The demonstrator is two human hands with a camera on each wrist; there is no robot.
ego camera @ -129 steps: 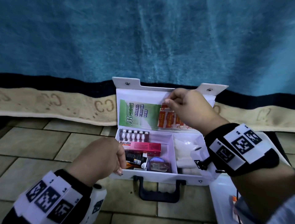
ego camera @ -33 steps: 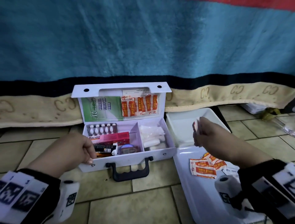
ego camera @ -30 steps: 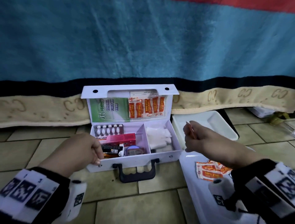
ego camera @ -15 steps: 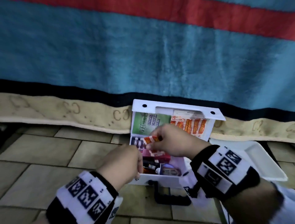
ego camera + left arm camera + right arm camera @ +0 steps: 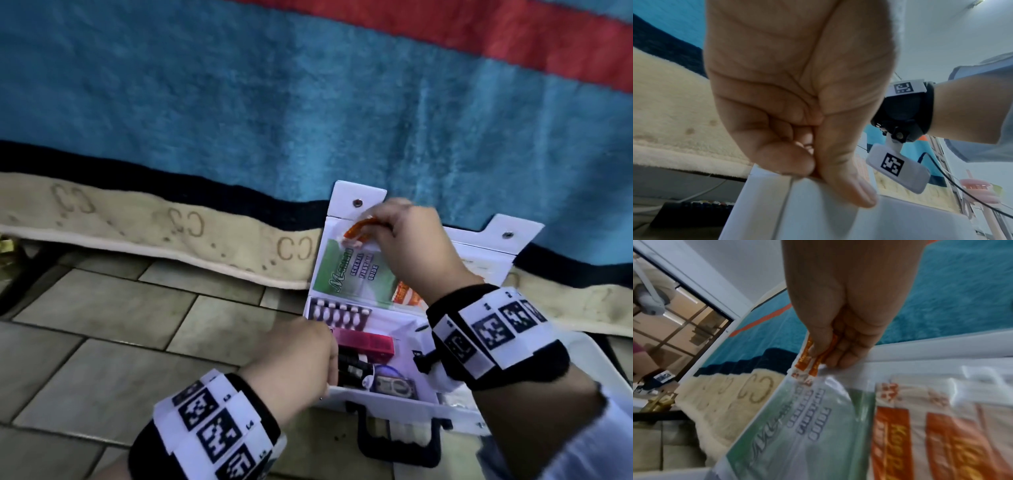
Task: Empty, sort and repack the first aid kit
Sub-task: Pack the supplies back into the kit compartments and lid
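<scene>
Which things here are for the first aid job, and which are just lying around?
For the job: first aid kit, held by the left hand; orange plasters, pinched by the right hand; green guide; pill strip; pink box.

Just lying around: blue blanket; floor tiles.

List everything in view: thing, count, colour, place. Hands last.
first aid kit: one, white, open on the tiled floor
guide leaflet: one, green, in the lid pocket
plaster strips: several, orange, in the lid pocket, partly hidden
blister pack: one, white pills, rear left compartment
box: one, pink, left compartment
handle: one, black, kit front
blanket: one, blue, behind the kit
left hand: grips the kit's front left corner
right hand: pinches plaster wrappers at the lid
</scene>
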